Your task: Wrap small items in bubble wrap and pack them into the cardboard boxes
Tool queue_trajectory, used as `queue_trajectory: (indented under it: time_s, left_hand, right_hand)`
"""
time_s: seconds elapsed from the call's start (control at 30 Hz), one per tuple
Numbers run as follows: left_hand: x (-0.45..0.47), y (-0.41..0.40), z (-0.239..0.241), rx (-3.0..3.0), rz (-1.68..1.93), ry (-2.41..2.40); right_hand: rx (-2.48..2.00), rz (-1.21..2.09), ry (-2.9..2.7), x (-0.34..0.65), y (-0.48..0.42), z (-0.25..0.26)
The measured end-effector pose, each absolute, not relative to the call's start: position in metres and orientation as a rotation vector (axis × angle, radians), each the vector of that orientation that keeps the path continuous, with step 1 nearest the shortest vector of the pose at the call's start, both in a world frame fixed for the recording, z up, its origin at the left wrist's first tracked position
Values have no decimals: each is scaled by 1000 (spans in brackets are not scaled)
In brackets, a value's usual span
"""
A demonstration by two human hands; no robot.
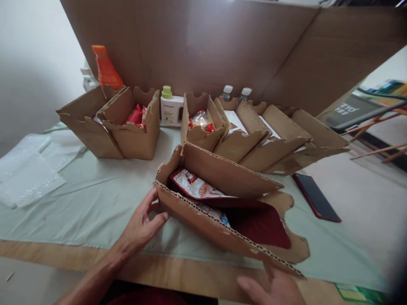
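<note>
Box [229,171] at center, over the pale green cloth [98,190], open top up; can't tell if it sits flat or is partly lifted. Clock centered on it, 12 = away from wearer.

Status: already loaded. Printed pouch [199,184] lies in the 10 o'clock half, dark red packaging [260,224] fills the 4 o'clock half. Can't tell if that's one pack or several. Not in line with the box row [238,148] at 1 o'clock; can't tell if its far corner touches it. Box pair [133,140] at 10 o'clock has contents too, at least in its right-hand box. Whether anything more is left to load: not shown.

Orientation: long axis runs 10 to 4, notched end toward 4, taller end wall toward 10. Pouch follows the same axis.

Left hand [144,222], 8-9 o'clock: thumb spread wide from fingers, fingertips at the box corner, no firm grip visible. Right hand [275,286], 5 o'clock, by the near wall: blurred, fingers part hidden, can't tell opening or hold.

Phone [318,197] lies at 3.
</note>
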State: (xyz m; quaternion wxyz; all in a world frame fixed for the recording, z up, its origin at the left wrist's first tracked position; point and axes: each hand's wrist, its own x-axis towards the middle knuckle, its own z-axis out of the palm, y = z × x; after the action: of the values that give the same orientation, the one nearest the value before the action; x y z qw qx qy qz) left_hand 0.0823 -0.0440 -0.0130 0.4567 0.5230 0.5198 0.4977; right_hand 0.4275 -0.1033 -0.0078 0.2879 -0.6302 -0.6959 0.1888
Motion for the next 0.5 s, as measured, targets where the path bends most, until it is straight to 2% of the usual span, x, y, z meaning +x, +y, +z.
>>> queue_trajectory:
  time_s: [0.13,0.27,0.37,0.5]
  left_hand:
    - [98,-21,-7,1293,1284,1261]
    - [106,14,-11,1336,1327,1276]
    - [105,32,-23,1363,1344,1325]
    - [102,33,-38,1465,1287,1404]
  right_hand:
    - [-1678,385,-1803,396,-51,3]
    - [-1547,506,-1786,392,21,18]
    - [-1529,580,-1736,392,50,4]
    - [-1589,506,-1737,390,49,-29]
